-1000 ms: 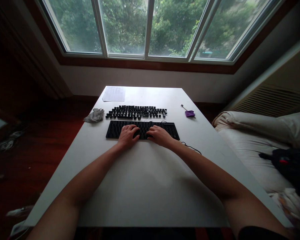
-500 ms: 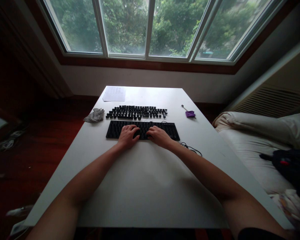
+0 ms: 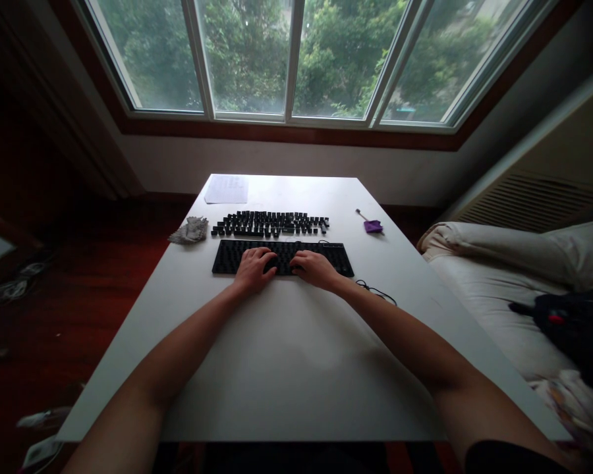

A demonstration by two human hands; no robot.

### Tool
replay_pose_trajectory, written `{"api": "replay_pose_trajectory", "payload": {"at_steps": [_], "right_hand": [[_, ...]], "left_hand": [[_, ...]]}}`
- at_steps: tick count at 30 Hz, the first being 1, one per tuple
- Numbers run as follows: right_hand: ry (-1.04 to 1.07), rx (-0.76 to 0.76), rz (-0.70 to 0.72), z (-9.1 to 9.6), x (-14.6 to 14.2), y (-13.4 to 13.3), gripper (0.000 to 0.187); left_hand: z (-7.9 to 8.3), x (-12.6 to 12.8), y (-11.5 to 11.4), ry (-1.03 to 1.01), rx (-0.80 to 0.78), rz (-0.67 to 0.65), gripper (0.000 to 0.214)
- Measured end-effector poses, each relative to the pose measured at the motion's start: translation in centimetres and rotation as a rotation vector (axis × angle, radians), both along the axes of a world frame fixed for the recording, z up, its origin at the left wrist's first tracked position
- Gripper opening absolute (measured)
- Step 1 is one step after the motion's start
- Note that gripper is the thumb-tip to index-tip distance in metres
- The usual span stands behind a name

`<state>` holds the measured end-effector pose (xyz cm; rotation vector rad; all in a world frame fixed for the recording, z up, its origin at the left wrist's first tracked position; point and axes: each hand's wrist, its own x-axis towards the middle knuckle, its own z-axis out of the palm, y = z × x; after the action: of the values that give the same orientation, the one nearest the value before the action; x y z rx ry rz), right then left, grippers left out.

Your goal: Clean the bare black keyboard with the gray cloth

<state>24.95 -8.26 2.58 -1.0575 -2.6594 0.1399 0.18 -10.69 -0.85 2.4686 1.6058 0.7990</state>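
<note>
A black keyboard (image 3: pixel 227 258) lies across the middle of the white table (image 3: pixel 296 368). My left hand (image 3: pixel 252 268) rests on the keyboard's left-centre part, fingers curled down onto it. My right hand (image 3: pixel 316 267) rests on its right-centre part in the same way. Neither hand holds anything. Just behind the keyboard, rows of loose black keycaps (image 3: pixel 271 223) are laid out on the table. A thin black cable (image 3: pixel 375 293) runs from the keyboard's right end toward my right forearm.
A grey crumpled cloth (image 3: pixel 190 230) lies left of the keycaps. A sheet of paper (image 3: pixel 226 189) sits at the far left corner. A small purple tool (image 3: pixel 372 225) lies at the right. A bed with pale bedding (image 3: pixel 499 263) and a black bag (image 3: pixel 573 322) stands beside the table.
The camera has tilted slightly, so the table sits a little lower in view. Both hands stay on the keyboard in the same places.
</note>
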Motion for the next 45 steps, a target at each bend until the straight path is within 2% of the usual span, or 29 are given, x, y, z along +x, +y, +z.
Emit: {"api": "replay_pose_trajectory", "payload": {"at_steps": [5, 10, 18, 30, 38, 45], "right_hand": [[0.049, -0.021, -0.021, 0.2, 0.1, 0.0, 0.013], [0.151, -0.032, -0.11, 1.0, 1.1, 1.0, 0.014], [0.246, -0.014, -0.198, 0.6, 1.0, 3.9, 0.016], [0.03, 0.02, -0.277, -0.1, -2.9, 9.6, 0.019], [-0.101, 0.007, -0.306, -0.7, -4.7, 11.5, 0.022], [-0.06, 0.01, -0.296, -1.6, -5.5, 12.8, 0.019]], "left_hand": [[0.0, -0.1, -0.1, 0.002, 0.009, -0.006, 0.039], [0.0, -0.2, 0.0, -0.007, 0.016, -0.001, 0.038], [-0.2, -0.1, 0.1, -0.004, 0.002, 0.013, 0.039], [-0.2, -0.2, 0.2, 0.007, 0.007, -0.005, 0.039], [-0.1, -0.4, 0.4, 0.005, 0.008, -0.016, 0.038], [-0.2, -0.7, 0.6, -0.01, -0.004, -0.013, 0.039]]}}
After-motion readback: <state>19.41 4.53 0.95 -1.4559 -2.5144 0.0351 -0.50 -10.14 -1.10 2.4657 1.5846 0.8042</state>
